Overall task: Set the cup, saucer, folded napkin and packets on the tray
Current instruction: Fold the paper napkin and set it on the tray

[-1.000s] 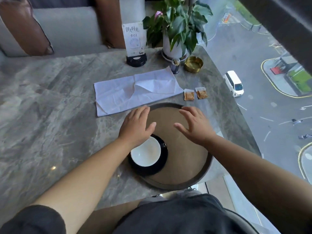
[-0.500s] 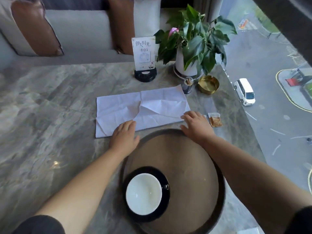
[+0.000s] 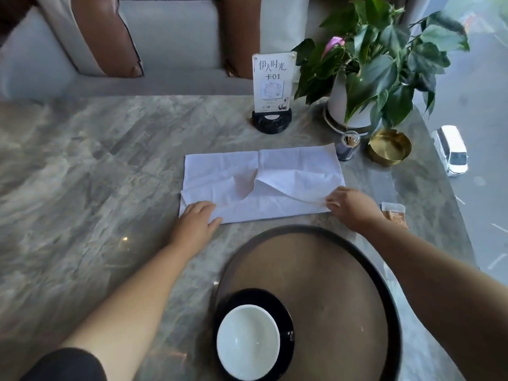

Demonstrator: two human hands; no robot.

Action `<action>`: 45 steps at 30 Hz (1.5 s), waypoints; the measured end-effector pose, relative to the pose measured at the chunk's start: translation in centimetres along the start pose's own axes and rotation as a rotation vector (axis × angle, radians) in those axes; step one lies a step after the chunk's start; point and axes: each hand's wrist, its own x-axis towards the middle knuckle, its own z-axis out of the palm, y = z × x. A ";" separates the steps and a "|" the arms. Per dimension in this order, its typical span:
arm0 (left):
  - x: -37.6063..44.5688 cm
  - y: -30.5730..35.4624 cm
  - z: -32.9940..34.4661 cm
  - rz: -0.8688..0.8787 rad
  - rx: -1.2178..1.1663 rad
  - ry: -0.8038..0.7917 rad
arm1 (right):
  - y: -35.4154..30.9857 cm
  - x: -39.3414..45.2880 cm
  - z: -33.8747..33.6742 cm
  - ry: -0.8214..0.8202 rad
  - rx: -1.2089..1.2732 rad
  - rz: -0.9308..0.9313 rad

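Note:
A round brown tray [image 3: 324, 273] with a dark rim lies near me on the marble table. On its near left part a white cup [image 3: 247, 342] stands on a black saucer [image 3: 287, 323]. Beyond the tray a white napkin [image 3: 288, 171] is spread out, creased in the middle. My left hand [image 3: 196, 222] rests flat on the napkin's near left corner. My right hand [image 3: 351, 206] pinches its near right corner. One brown packet [image 3: 395, 214] shows to the right of my right wrist; a second packet is hidden.
At the back right stand a sign holder [image 3: 270, 92], a potted plant [image 3: 365, 67], a toothpick jar [image 3: 347, 145] and a gold ashtray [image 3: 389, 147]. The table's right edge [image 3: 450, 204] drops at a window. A sofa with cushions [image 3: 107, 37] lies behind.
Both hands left the tray and cup and reached forward to the napkin's near corners. The view shifted, so the tray now sits lower in the frame.

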 end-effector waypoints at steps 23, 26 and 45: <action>-9.2 -0.8 -6.7 -0.039 -0.177 0.159 | 0.7 -10.8 -5.9 0.134 0.569 0.192; -11.2 -1.7 -7.4 -0.119 -0.336 0.041 | 0.6 -13.0 -6.3 0.056 0.692 0.189; 11.6 -4.6 -4.8 -0.401 -0.291 0.267 | -0.1 9.7 -4.3 0.465 -0.297 0.155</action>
